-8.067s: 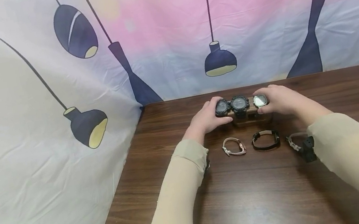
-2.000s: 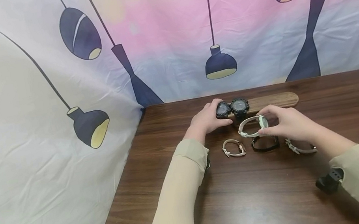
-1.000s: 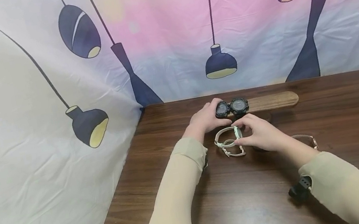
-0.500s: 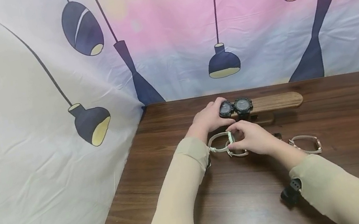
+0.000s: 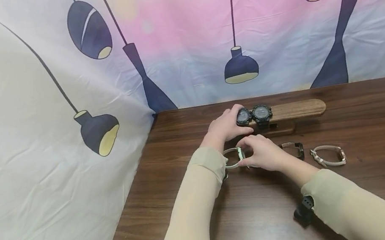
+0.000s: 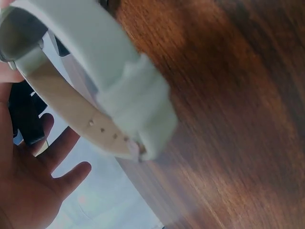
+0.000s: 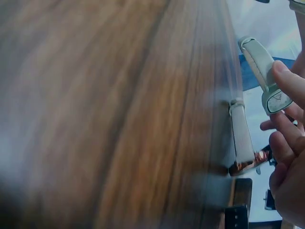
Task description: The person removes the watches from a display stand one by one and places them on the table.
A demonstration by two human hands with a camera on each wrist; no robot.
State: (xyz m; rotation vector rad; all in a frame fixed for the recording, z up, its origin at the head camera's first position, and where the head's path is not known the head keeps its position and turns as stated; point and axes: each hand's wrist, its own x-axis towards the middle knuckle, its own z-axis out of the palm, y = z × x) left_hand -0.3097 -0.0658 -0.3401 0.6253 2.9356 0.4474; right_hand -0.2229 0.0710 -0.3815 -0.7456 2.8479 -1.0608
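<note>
My right hand (image 5: 265, 153) pinches the case of a pale green wristwatch (image 5: 241, 154) between thumb and fingers. Its buckled strap forms a loop beside my left cuff, looming large in the left wrist view. My left hand (image 5: 223, 128) grips the left end of a wooden watch stand (image 5: 299, 110), around a black digital watch (image 5: 243, 117). A second black digital watch (image 5: 262, 112) is strapped right next to it; the bar's right part is bare. A light-strapped watch with a coppery case (image 7: 242, 133) stands on the table, mostly behind my right hand in the head view.
On the wooden table (image 5: 256, 220), a black-cased watch (image 5: 300, 151) and a beige-strapped watch (image 5: 339, 162) lie to the right of my right hand. A printed lamp-pattern cloth (image 5: 188, 52) hangs along the back and left edges.
The right hand has taken the pale green watch off the stand's bar and carried it left and toward me, past the coppery-cased watch. The left hand stays at the stand's left end.
</note>
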